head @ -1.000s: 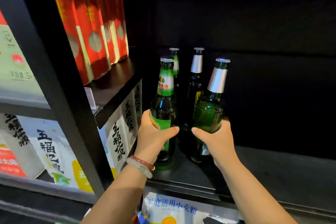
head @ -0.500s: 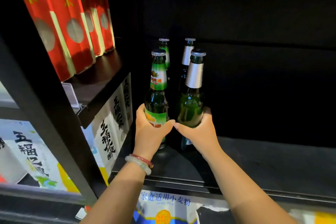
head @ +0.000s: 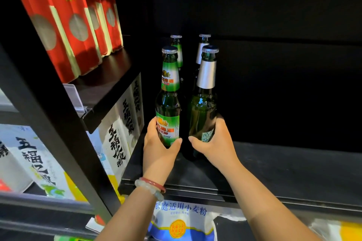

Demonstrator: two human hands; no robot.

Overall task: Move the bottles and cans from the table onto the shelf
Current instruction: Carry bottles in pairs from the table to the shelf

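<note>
Two green glass beer bottles stand upright at the left end of the dark shelf (head: pixel 284 166). My left hand (head: pixel 158 150) wraps the lower body of the green-labelled bottle (head: pixel 168 103). My right hand (head: pixel 213 143) grips the silver-necked bottle (head: pixel 203 107) beside it. The two stand close together, a narrow gap between them. Behind them are two more bottles, one with a green neck (head: pixel 176 47) and one with a silver neck (head: pixel 203 45), mostly hidden.
A black upright post (head: pixel 58 127) separates this bay from the left one, which holds red boxes (head: pixel 64 25) above and white sacks (head: pixel 119 139) with black characters below. A blue and white flour bag (head: pixel 182 221) lies under the shelf. The bay behind is dark.
The silver-necked bottle in my right hand went from tilted to upright and came left beside the green-labelled one. Both hands slid lower on the bottles.
</note>
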